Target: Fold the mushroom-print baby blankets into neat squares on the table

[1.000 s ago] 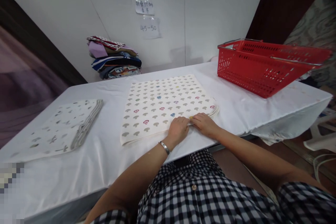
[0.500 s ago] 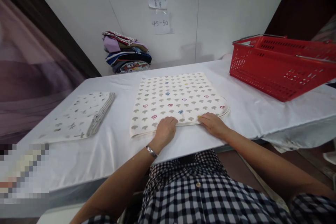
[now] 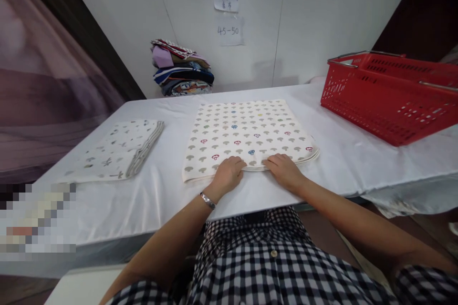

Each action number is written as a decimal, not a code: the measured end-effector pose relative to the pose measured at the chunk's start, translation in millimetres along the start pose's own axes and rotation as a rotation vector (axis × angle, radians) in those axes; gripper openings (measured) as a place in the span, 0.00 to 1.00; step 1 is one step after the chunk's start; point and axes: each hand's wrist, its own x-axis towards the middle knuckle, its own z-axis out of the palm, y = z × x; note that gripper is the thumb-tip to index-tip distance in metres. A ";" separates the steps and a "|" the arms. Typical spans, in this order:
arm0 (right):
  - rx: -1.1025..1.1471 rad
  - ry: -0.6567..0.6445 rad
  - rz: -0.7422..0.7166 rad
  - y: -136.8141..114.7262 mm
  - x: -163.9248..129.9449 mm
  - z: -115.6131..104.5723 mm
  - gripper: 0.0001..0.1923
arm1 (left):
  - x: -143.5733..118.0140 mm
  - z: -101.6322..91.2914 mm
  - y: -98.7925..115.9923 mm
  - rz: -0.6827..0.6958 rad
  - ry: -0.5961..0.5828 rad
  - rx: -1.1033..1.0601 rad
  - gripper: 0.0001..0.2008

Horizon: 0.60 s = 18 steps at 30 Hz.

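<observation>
A folded cream cloth (image 3: 243, 126) printed with grey mushrooms and a few coloured ones lies flat in front of me. My left hand (image 3: 228, 174) grips its near edge left of the middle, fingers on top and a bracelet on the wrist. A short way to the right, my right hand (image 3: 284, 170) holds the same edge, its fingertips also over the top. Several layers show along that edge, and the right near corner is rounded. Whatever lies beneath my palms is hidden.
Another folded cloth (image 3: 118, 150), white with small plant prints, rests at the left. A stack of folded fabrics (image 3: 182, 69) stands by the back wall. The red basket (image 3: 390, 97) sits at the right on the white-covered table (image 3: 157, 209). Paper signs (image 3: 229, 31) hang on the wall.
My right hand has slid left along the cloth's near edge, closer to my left hand. The view has turned slightly left. The cloth stays flat.
</observation>
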 end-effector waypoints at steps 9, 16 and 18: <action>0.041 0.019 -0.100 -30.1 32.3 17.3 0.11 | -11.4 -0.1 -2.3 -0.030 0.049 -0.002 0.10; 0.099 0.049 -0.104 -23.4 29.0 27.1 0.12 | -58.9 -19.6 -44.6 -0.076 0.225 -0.016 0.09; 0.106 0.050 -0.102 -23.8 29.1 26.7 0.12 | -72.8 -24.1 -55.0 -0.111 0.245 0.003 0.09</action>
